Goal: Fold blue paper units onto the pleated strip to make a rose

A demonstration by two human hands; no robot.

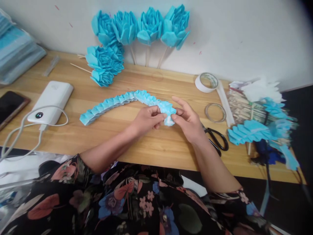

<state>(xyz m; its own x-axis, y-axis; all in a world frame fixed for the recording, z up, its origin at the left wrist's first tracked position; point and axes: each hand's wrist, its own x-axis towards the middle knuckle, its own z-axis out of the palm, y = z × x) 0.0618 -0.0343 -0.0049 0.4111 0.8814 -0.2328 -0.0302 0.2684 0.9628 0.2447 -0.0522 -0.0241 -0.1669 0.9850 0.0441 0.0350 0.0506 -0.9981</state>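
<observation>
A long strip of folded light-blue paper petals (114,101) curves across the wooden table, its left end lying on the wood. Its right end is pinched between both hands. My left hand (150,119) is closed on the strip, thumb and fingertips pressed at its lower edge. My right hand (187,119) grips the very end with thumb and a bent finger, while another finger stretches outward. The end under the fingertips looks curled, and part of it is hidden by them.
Finished blue paper flowers (149,26) on sticks stand and lie at the back. Right are a tape roll (206,82), a thinner ring of tape (215,113), black-handled scissors (217,140) and a pile of sticks (246,104). Left are a power bank (52,99) and a phone (12,106).
</observation>
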